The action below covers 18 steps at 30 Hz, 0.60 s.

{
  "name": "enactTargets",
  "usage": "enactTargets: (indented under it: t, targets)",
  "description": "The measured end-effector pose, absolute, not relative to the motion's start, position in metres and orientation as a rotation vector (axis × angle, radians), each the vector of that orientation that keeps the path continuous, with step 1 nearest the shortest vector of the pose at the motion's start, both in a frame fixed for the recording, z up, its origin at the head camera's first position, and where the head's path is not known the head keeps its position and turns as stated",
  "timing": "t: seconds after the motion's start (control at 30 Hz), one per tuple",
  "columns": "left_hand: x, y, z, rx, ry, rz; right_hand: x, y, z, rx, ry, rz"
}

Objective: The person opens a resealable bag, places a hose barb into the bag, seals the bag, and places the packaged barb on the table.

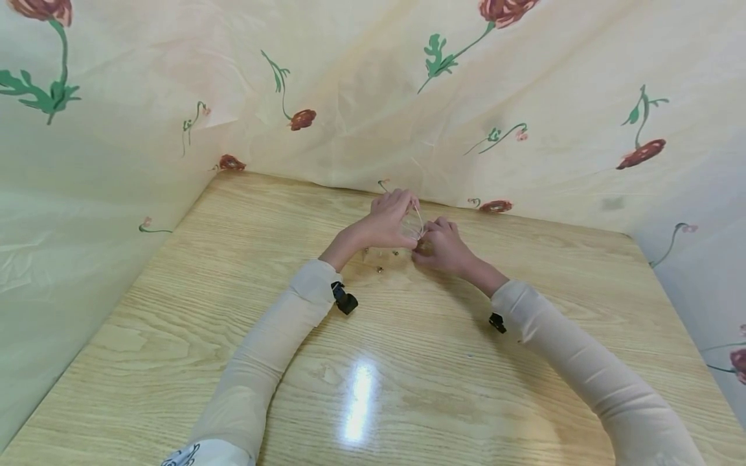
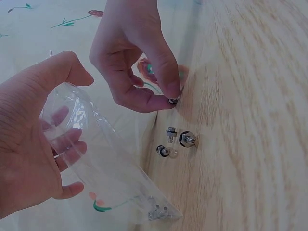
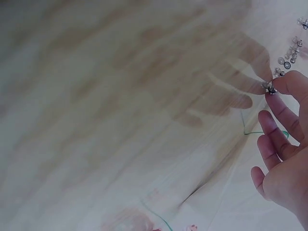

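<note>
A clear plastic bag (image 2: pixel 103 139) is held by its mouth in my left hand (image 1: pixel 384 222), the thumb apart from the fingers, which show through the film. Several small metal fittings (image 2: pixel 158 211) lie in the bag's bottom corner. Close to the right of it, my right hand (image 1: pixel 445 249) pinches one small metal fitting (image 3: pixel 269 87) between thumb and index finger, low over the wooden table (image 1: pixel 408 362). Between the hands and the near side lie loose fittings: a larger one with a hex collar (image 2: pixel 188 139) and two smaller ones, one of them standing out silver (image 2: pixel 171 134).
A floral cloth (image 1: pixel 361 84) hangs along the back and sides of the table, close behind both hands. Black wrist cameras (image 1: pixel 344 299) are strapped at both sleeves. A bright light reflection (image 1: pixel 358 401) shows on the near tabletop.
</note>
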State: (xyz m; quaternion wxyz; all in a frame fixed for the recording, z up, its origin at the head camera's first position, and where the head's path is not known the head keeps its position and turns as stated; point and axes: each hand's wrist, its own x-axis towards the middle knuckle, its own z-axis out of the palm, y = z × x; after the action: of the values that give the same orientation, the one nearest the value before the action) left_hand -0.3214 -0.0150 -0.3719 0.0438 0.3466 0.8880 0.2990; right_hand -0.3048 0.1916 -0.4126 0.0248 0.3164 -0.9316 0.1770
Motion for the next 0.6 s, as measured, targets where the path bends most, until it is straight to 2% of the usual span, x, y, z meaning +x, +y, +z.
enactTargets:
  t: [0.6]
  targets:
    - [-0.3221,-0.0136,-0.3723,1.06,2.711,0.94,-0.3004,0.1931,-0.4068,0.968,-2.88,0.505]
